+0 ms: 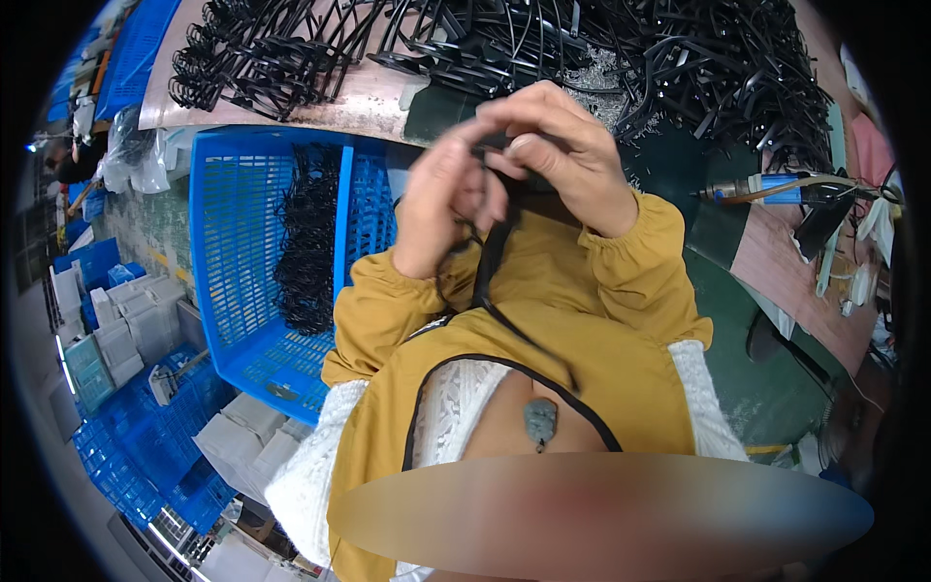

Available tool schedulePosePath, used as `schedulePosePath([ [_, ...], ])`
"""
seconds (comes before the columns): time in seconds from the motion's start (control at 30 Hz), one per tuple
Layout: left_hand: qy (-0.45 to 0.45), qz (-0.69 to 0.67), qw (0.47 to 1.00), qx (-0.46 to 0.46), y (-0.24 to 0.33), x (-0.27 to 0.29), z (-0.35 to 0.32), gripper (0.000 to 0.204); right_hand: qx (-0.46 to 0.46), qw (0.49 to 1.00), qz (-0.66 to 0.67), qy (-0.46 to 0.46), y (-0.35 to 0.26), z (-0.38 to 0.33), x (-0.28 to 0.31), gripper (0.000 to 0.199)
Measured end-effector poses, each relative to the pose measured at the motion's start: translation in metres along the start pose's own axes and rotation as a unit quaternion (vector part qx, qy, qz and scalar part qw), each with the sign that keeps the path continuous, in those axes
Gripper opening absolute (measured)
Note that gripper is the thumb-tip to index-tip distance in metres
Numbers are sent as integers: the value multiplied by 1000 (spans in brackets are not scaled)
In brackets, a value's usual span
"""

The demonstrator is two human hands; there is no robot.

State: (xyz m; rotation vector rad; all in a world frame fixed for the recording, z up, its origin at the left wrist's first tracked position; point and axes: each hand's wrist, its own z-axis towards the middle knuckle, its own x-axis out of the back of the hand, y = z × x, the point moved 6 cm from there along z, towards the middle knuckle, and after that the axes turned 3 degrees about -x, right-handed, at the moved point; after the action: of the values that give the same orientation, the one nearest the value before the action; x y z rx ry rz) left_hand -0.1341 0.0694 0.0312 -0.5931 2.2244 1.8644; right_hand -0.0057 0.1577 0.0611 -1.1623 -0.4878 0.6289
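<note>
My left hand [441, 199] and my right hand [572, 155] meet just off the table's near edge, fingers bent and closed on a black eyeglass frame [493, 257]. Its front is mostly hidden by my fingers. Two thin dark arms trail from it toward my body, and motion smears them and my left fingers. Beyond my hands, more black eyeglass frames [465, 48] lie heaped on the table [369, 92]. A denser tangle of black frames [718, 68] covers the far right, with small clear bits scattered beside it.
To my left stands a blue plastic crate [228, 252] with a column of black frames [310, 242] inside. A blue electric screwdriver [766, 189] with a cable lies at the right. White boxes [145, 325] and more blue crates [165, 436] are stacked on the floor at far left.
</note>
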Motion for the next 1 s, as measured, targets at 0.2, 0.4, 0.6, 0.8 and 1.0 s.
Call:
schedulePosePath([
  [0.2, 414, 114, 856, -287, 83, 101, -14, 38, -23, 977, -99, 190, 1, -58, 41, 19],
  [0.4, 432, 250, 815, -296, 75, 122, 26, 34, -56, 965, -135, 216, 28, -98, 49, 14],
  [0.6, 476, 181, 828, -234, 41, 121, 88, 50, -21, 969, -160, 186, 27, -92, 47, 12],
  [0.8, 250, 453, 690, -506, 57, 46, 65, 32, -55, 967, -165, 187, 26, -92, 47, 12],
  [1.0, 42, 617, 612, -492, 43, 7, 81, 21, -50, 964, -205, 164, 24, -86, 35, 15],
])
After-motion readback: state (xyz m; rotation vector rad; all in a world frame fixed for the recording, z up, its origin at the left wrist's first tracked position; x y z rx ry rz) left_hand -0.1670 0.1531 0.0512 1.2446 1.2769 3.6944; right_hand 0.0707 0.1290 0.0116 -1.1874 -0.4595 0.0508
